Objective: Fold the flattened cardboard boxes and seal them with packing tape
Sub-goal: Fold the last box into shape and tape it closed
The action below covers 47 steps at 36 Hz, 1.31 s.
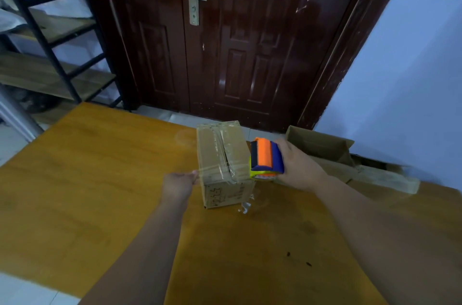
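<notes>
In the head view, a small cardboard box (222, 164) stands on the table (100, 167) between the two hands. The left hand (178, 183) pinches the free end of a strip of clear tape (215, 169) at the box's left edge, and the right hand (297, 164) is curled round the orange-and-blue tape dispenser (266, 158) on the box's other side. The top seam already carries tape lengthways, so this cross strip looks like a last seal. A second carton (325, 152) beyond the right hand lies open and untaped, so work remains.
</notes>
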Each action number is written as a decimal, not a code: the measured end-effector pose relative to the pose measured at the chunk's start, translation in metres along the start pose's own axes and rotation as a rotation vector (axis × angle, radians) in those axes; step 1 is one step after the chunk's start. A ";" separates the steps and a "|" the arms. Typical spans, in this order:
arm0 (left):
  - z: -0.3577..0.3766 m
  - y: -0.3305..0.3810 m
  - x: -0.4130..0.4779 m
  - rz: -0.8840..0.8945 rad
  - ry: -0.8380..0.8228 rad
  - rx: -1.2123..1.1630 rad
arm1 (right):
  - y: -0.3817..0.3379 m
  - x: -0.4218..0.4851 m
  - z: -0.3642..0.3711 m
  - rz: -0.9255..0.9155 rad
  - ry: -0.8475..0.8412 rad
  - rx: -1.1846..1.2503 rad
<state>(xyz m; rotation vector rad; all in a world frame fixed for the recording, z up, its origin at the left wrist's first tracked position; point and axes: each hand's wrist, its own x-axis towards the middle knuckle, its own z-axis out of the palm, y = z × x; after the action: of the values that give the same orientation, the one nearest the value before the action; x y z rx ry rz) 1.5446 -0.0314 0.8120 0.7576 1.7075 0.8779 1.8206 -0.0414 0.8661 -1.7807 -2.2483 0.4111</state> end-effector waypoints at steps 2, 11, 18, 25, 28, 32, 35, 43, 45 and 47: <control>-0.007 -0.004 0.004 0.025 0.052 0.074 | 0.008 -0.002 -0.001 0.018 0.036 -0.036; -0.008 -0.003 -0.003 0.122 0.016 0.032 | 0.038 -0.010 -0.013 0.110 0.032 0.016; -0.008 -0.018 -0.006 0.113 -0.025 -0.029 | 0.049 -0.013 -0.001 0.157 0.008 0.026; 0.003 -0.021 -0.010 0.089 0.018 -0.101 | 0.050 -0.015 0.005 0.221 0.003 0.042; 0.005 -0.020 -0.008 0.077 0.045 -0.104 | 0.049 -0.015 0.008 0.243 0.007 0.066; 0.006 -0.021 -0.004 0.064 0.063 -0.108 | 0.050 -0.016 0.013 0.259 -0.001 0.049; 0.008 -0.021 -0.003 0.048 0.082 -0.107 | 0.051 -0.017 0.017 0.266 0.015 0.049; 0.008 -0.016 0.000 -0.012 0.091 -0.139 | 0.054 -0.017 0.022 0.292 0.007 0.070; 0.008 -0.016 0.001 -0.029 0.090 -0.135 | 0.053 -0.015 0.023 0.282 0.001 0.064; 0.007 -0.017 0.003 -0.043 0.095 -0.132 | 0.052 -0.014 0.024 0.287 -0.011 0.052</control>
<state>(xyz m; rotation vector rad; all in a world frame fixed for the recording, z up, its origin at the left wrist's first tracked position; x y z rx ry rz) 1.5491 -0.0368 0.7949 0.5971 1.7238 1.0003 1.8618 -0.0455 0.8245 -2.0835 -1.9724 0.5288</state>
